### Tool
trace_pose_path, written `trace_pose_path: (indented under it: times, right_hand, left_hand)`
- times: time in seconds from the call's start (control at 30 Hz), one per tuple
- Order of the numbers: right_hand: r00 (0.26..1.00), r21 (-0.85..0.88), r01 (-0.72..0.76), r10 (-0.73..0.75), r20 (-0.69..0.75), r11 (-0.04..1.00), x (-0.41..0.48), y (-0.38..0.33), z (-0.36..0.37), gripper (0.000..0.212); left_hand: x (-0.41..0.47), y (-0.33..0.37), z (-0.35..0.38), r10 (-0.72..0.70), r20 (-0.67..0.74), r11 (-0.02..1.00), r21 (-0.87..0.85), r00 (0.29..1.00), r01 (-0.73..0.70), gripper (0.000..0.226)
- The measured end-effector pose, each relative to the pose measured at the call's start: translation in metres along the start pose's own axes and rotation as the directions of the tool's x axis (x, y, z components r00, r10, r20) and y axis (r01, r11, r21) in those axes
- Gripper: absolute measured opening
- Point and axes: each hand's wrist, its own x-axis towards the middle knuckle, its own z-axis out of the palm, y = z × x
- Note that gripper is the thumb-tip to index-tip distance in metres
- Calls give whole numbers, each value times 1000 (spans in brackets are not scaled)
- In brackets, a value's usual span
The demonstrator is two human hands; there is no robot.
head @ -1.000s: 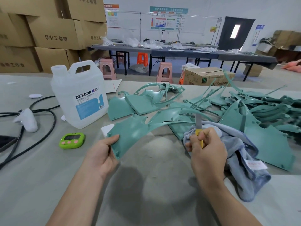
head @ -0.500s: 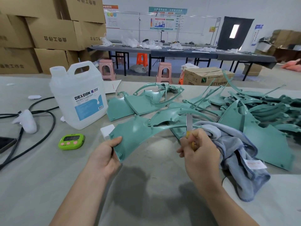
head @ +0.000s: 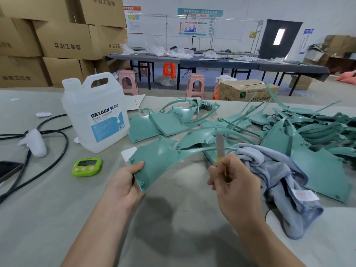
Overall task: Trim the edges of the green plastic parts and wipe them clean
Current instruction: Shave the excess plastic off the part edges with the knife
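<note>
Green part (head: 158, 160), knife (head: 220, 147) in raised hands (head: 123, 182) (head: 237, 187)

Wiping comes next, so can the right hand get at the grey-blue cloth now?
Probably yes: the cloth lies right beside the right hand, nothing between, but that hand grips the knife.

Factory workshop floor here: stacked cartons (head: 63, 39) at 10 o'clock, long worktables (head: 212, 61) w/ stools (head: 196, 84) at 12, blurry wall charts (head: 194, 26), maybe QC boards.

Green part (head: 158, 160) held tilted; pile (head: 317, 132) lies behind.
</note>
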Motion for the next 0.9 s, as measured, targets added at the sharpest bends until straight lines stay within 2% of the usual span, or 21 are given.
trace_pose_path:
  times: [0.17,0.27,0.37,0.47,0.6,0.67,0.73,0.8,0.9]
  right_hand:
    - [970,4,49,-49,239,999,-5,-1,9,43]
    - [970,-21,62,-55,237,998,-3,2,11,38]
    - [988,-23,17,-13,153,1000,1,9,5,40]
    - [987,-77,-155,158,38,985,9,20,-3,31]
    - [897,-179,-434,403,-185,883,24,37,-21,23]
    - [850,-101,-505,473,-232,857,26,37,-25,22]
    - [858,-6,-459,442,-263,888,25,32,-25,26]
    - [910,61,-342,347,-227,938,21,22,-20,30]
    - [996,23,-86,86,8,996,8,9,-7,36]
  left_hand:
    - [0,-5,2,6,-4,999,50,1000,-6,23]
    - [2,-5,1,-2,-3,998,57,1000,3,23]
    - [2,-3,0,-10,17,998,59,1000,9,25]
    - [3,0,-3,-4,14,999,41,1000,3,26]
    - [1,3,-4,11,4,1000,17,1000,-11,27]
    - [-1,1,-3,10,0,1000,1,1000,-10,26]
    - [-2,1,-1,16,-6,1000,-7,1000,-16,23]
    - [-2,1,1,25,-12,1000,0,1000,-25,22]
    - [-3,-1,2,33,2,998,50,999,-33,22]
